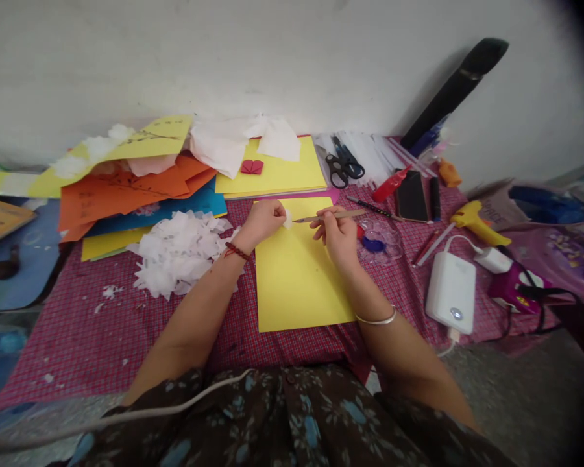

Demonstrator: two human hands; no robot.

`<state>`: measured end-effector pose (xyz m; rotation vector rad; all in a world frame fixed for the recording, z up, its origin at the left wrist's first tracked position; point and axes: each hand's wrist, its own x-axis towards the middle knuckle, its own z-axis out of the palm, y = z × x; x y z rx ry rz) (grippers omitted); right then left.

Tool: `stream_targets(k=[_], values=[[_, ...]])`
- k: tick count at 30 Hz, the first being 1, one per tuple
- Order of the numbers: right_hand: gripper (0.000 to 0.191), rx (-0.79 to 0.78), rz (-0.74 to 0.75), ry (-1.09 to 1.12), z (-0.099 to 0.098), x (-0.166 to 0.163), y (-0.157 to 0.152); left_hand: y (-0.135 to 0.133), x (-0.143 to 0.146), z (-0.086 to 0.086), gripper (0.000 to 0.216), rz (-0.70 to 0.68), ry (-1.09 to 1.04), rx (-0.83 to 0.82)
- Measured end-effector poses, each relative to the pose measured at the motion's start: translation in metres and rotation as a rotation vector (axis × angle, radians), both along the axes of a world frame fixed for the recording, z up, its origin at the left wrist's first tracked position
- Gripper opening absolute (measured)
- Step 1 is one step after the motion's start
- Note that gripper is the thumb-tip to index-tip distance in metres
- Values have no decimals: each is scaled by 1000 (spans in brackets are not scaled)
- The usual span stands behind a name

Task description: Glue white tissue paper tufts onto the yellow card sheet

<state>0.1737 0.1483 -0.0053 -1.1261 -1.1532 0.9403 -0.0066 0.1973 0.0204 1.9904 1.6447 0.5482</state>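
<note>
From the head view, the left hand [265, 220] was curled shut around a small white scrap [287, 218], pinching it at the top edge of the yellow sheet [296, 272]. The scrap poked out just past the fingers, toward the right hand [335, 237]. That hand gripped a thin stick [328, 216], held like a pencil, its dark tip touching or almost touching the scrap; I could not tell which.

The scrap looked like tissue: nearly weightless, limp, easy to tear or crush. I judged a light pinch near its edge, as the left hand had it, to be the safest hold, with no pulling against the stick. The stick seemed stiff and light, and a grip around its middle gave good control of the tip.

The yellow sheet lay flat on the checked cloth [126, 337], which covered the floor in front of the person's lap. It looked like card paper, bendy but able to hold its shape.

A heap of white tissue pieces [178, 253] sat just left of the left forearm. Beyond it lay stacked coloured sheets [126, 191]. Scissors [343, 165] rested farther back, a white power bank [451, 292] lay to the right, and a yellow glue gun [477, 220] was beyond that.
</note>
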Motion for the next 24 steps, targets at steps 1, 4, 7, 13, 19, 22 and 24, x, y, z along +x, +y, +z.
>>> stream_targets(k=[1, 4, 7, 13, 19, 22, 24], values=[[31, 2, 9, -19, 0, -1, 0, 0, 1, 0, 12, 3, 4, -2], [28, 2, 28, -79, -2, -3, -1, 0, 5, -1, 12, 4, 8, -1], [27, -1, 38, -146, -3, -4, 0, 1, 7, -4, 14, -1, 15, 1], [28, -28, 65, -240, -8, -4, 2, 7, 0, -8, 19, -3, -39, 86], [30, -31, 90, -273, -15, -4, 4, 11, -17, -3, 28, 125, 148, 125], [31, -23, 84, -273, -17, -5, 5, 11, -18, -1, 31, 95, 254, 98], [32, -6, 86, -261, -18, -7, 5, 10, -17, -1, 32, 76, 282, 109]])
